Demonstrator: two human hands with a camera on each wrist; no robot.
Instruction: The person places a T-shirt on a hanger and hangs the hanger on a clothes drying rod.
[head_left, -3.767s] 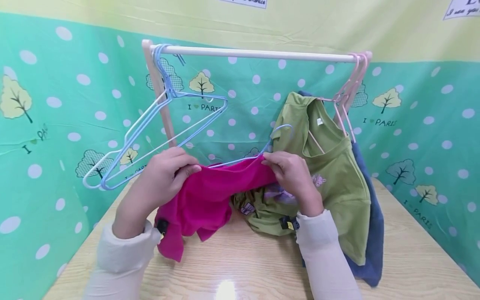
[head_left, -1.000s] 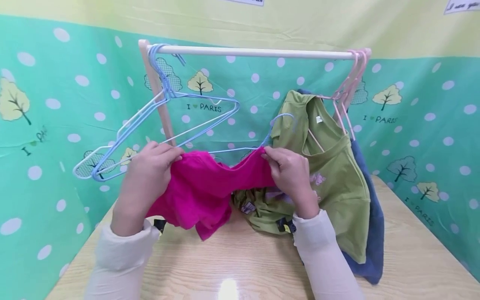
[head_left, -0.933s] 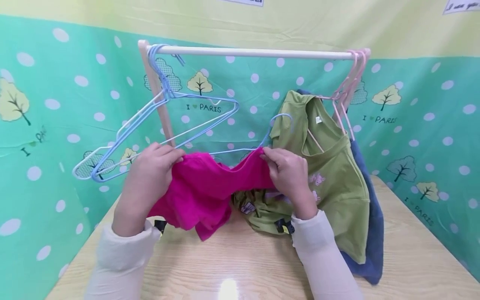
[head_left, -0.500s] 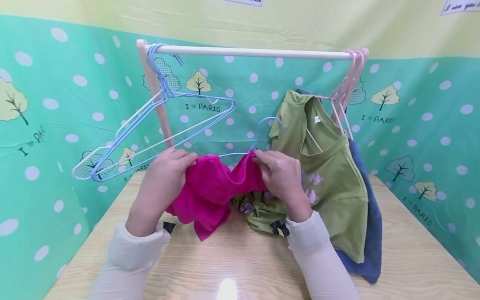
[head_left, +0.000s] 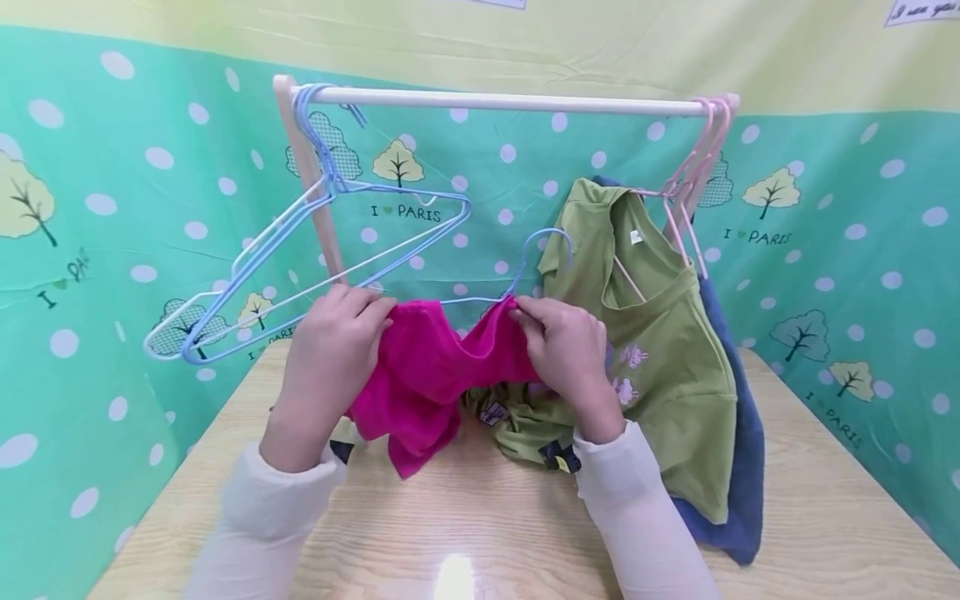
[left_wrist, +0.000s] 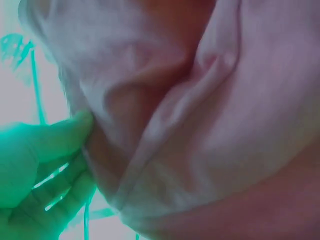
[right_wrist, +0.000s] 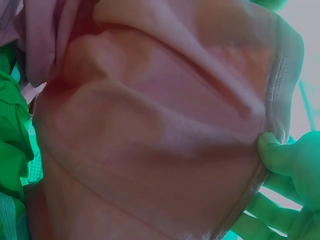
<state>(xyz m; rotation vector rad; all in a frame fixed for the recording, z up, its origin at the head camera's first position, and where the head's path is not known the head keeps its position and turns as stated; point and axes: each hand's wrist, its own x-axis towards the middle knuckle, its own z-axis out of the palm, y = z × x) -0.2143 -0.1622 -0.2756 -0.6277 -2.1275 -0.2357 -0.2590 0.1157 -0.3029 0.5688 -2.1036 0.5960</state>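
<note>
A magenta garment (head_left: 427, 358), its full shape bunched and unclear, hangs between both hands above the table. My left hand (head_left: 337, 358) pinches its upper left edge, thumb in front, as the left wrist view also shows on the cloth (left_wrist: 165, 125). My right hand (head_left: 566, 346) pinches the neckline edge close to the hook of a blue hanger (head_left: 542, 237). Part of that hanger's bar shows above the dipping neckline; the rest is hidden behind or inside the cloth. In the right wrist view the thumb presses on the garment's hemmed edge (right_wrist: 280, 85).
A rack with a white rail (head_left: 495, 102) stands behind. Blue and white hangers (head_left: 330, 196) hang at its left end. Pink hangers (head_left: 708, 158) at the right carry a green shirt (head_left: 675, 367) and a blue garment (head_left: 750, 467). Below is a wooden table (head_left: 420, 533).
My left hand has moved right, closer to my right hand, and the neckline sags more between them. My right hand has shifted slightly left with the hanger hook. Both keep their pinch.
</note>
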